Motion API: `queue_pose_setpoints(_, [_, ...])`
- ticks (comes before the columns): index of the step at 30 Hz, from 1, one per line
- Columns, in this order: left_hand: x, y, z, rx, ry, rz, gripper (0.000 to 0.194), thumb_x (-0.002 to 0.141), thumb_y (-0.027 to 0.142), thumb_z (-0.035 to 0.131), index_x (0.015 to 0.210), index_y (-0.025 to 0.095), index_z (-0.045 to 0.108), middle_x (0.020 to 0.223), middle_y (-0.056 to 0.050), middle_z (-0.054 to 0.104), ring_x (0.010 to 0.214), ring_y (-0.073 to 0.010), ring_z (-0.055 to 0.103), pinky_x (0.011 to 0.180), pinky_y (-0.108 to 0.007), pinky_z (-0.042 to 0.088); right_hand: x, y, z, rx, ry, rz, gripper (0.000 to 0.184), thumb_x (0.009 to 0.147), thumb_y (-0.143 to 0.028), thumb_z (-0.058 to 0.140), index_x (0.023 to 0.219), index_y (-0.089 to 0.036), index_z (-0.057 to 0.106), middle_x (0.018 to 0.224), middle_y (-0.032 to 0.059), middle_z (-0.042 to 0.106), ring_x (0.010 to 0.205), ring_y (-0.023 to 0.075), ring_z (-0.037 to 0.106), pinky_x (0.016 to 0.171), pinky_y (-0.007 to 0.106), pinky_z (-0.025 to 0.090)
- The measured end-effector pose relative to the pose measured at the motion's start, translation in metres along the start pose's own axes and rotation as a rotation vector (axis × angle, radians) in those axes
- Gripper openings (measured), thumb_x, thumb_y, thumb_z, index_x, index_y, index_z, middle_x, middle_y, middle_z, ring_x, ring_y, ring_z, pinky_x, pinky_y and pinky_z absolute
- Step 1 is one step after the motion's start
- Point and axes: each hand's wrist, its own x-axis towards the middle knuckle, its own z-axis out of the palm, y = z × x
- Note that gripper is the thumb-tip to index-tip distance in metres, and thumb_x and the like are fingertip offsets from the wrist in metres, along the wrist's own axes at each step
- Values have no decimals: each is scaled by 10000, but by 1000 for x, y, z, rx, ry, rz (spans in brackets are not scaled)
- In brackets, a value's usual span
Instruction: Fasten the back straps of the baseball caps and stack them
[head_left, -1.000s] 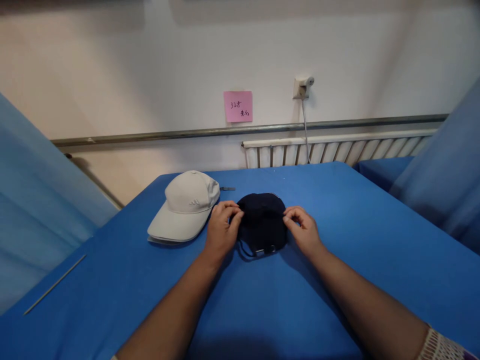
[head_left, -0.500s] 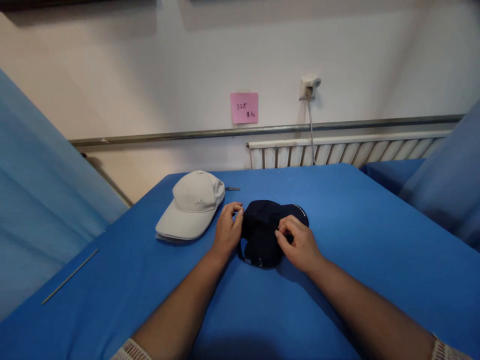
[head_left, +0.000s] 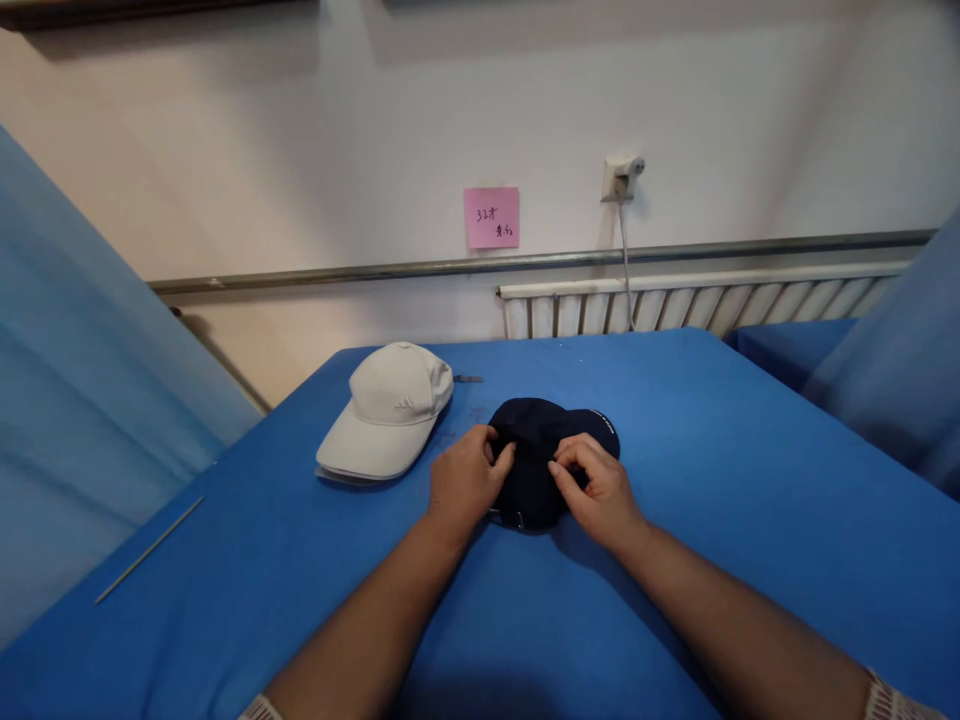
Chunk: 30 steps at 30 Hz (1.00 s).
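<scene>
A dark navy baseball cap (head_left: 534,485) lies on the blue-covered table between my hands, its brim pointing right and its strap with a metal buckle at the near left edge. My left hand (head_left: 469,475) is at the cap's left side, thumb and fingers closed on the cloth. With thumb and forefinger pinched, my right hand (head_left: 596,487) grips the cap near where the brim begins. Left of my left hand sits a light cap (head_left: 397,400), upright, brim toward the near left, its strap sticking out to the right.
A thin stick (head_left: 148,550) lies at the table's left side. Blue curtains (head_left: 97,380) hang on the left and right. Behind the table are a white radiator (head_left: 697,295), a metal pipe (head_left: 360,272), a plugged-in socket (head_left: 621,180) and a pink note (head_left: 492,217) on the wall.
My left hand has moved right, onto the dark cap's left side, now covering part of its strap opening. My right hand keeps its pinch in nearly the same spot.
</scene>
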Motion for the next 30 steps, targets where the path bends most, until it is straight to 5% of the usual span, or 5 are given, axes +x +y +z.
queue_pose_setpoints(5, [0,-2,2,-76,33,54,105,828,258,545,820,185,620,614,15,575,568,-126,527,563,-252,348,-1,1,3,7,-16,-6,116,855,-190,533,744,-222,528,851,37,590,806,173,589,735,330,488])
queue_pose_setpoints(12, [9,-11,-35,-415,-112,81,227,835,370,557,719,175,572,613,32,556,555,-101,498,530,-210,385,2,6,1,-61,2,6,107,876,-203,520,773,-228,537,862,46,594,819,180,589,733,343,494])
queue_pose_setpoints(19, [16,-21,-46,-326,-104,76,263,836,386,541,685,171,563,598,26,556,543,-106,488,525,-221,362,-1,1,3,-15,-30,-29,102,874,-205,534,775,-230,542,848,43,599,813,178,595,731,341,503])
queue_pose_setpoints(27, [14,-26,-49,-377,-352,30,212,780,382,580,765,174,619,564,37,523,510,-106,453,482,-213,336,0,-2,0,-2,16,-40,105,871,-205,537,772,-231,559,845,44,609,822,185,601,739,351,507])
queue_pose_setpoints(30, [13,-26,-45,-414,-337,45,190,801,343,541,741,174,601,598,25,550,542,-111,485,507,-215,361,0,-4,0,-2,9,-45,99,870,-205,538,780,-235,564,846,44,611,822,187,602,738,352,507])
